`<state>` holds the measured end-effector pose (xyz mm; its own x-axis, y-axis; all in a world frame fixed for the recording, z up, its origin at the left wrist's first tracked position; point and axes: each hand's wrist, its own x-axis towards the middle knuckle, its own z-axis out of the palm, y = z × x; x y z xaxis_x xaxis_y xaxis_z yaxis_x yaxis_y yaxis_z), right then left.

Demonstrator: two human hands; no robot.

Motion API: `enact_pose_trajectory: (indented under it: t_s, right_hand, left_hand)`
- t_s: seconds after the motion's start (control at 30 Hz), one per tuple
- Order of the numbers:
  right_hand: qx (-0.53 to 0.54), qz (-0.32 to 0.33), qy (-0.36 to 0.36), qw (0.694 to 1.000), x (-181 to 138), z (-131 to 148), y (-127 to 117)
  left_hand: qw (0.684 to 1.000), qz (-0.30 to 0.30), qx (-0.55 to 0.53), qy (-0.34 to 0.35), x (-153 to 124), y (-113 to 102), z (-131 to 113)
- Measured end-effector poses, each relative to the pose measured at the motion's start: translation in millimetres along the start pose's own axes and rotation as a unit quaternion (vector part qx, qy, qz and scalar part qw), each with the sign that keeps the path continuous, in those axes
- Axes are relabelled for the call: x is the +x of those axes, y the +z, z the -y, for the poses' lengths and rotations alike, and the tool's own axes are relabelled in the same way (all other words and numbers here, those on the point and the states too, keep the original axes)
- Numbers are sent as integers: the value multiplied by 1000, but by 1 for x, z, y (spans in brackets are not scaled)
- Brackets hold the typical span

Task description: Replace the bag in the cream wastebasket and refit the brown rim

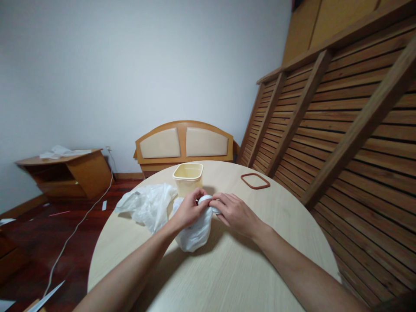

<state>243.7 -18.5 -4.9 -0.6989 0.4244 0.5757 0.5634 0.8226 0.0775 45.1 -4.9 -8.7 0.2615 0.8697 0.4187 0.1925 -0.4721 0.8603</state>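
Both my hands meet over the middle of a round pale wooden table (234,268). My left hand (190,210) and my right hand (234,211) are closed, pinching the gathered top of a white plastic bag (195,232) that stands between them. The bag bulges below my fingers; its contents are hidden. Just behind it stands an open pale yellow plastic container (188,177). A second crumpled clear plastic bag (147,204) lies to the left, beside my left wrist.
A reddish-brown rectangular seal ring (255,180) lies flat at the table's far right. Wooden slatted frames (341,130) lean along the right. A headboard (185,145) stands against the wall, a low wooden cabinet (69,173) at left, a cable across the dark floor.
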Motion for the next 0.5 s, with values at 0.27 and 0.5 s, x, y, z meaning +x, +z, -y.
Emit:
enact_pose_trajectory:
  t_s: [0.27, 0.5]
  right_hand:
    - [53, 14, 20, 998, -4, -9, -1]
    - [54, 4, 39, 998, -4, -6, -1]
  left_hand:
    - [999, 14, -40, -17, -1, 0, -3]
    - [998, 50, -45, -13, -3, -1, -3]
